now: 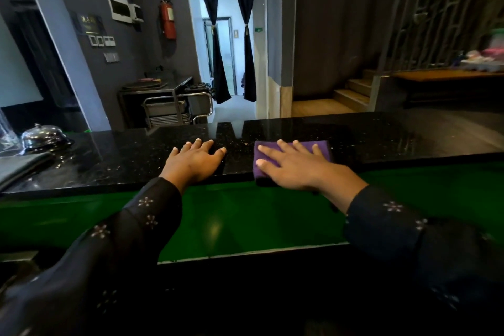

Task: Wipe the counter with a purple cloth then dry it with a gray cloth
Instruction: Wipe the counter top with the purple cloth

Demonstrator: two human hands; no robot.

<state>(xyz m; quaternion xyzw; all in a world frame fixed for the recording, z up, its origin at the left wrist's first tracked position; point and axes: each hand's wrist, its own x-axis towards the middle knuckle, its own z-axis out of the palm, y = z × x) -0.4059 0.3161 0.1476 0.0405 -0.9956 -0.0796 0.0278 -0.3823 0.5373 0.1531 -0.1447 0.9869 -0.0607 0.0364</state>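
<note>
Dark flowered sleeves [131, 229] lead to the flat left hand [195, 159] on the black counter [114, 161] and the right hand [294, 165], fingers spread, pressing the purple cloth [320, 148].

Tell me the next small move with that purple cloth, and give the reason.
Probably slide the right hand sideways, pressing the purple cloth along the black counter. The fingers lie flat on the folded cloth, the left hand rests flat on the counter, and the gray cloth lies unused at the far left.
</note>
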